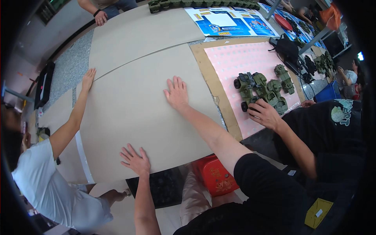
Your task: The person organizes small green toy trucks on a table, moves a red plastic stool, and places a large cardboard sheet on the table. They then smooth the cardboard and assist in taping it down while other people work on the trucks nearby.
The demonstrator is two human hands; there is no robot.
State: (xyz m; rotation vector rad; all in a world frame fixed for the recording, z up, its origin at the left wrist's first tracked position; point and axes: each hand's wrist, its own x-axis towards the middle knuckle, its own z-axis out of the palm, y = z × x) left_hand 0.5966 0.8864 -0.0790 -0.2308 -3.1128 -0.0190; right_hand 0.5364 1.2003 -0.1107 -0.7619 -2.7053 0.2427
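Observation:
My left hand (136,160) lies flat near the front edge of a large beige cardboard sheet (129,113), fingers spread and nothing in it. Farther forward and to the right, my right hand (177,94) also rests palm down on the sheet, fingers apart. A second sheet (145,33) lies beyond, with a seam between the two. To the left, a person in a white shirt touches the sheet's far left corner with one hand (89,79).
At right, another person's hand (266,114) holds part of a green toy vehicle (246,90) on a pink dotted mat (223,62). Several green pieces (203,4) line the far edge near printed blue sheets (235,23). A red stool (217,176) stands under the table's front edge.

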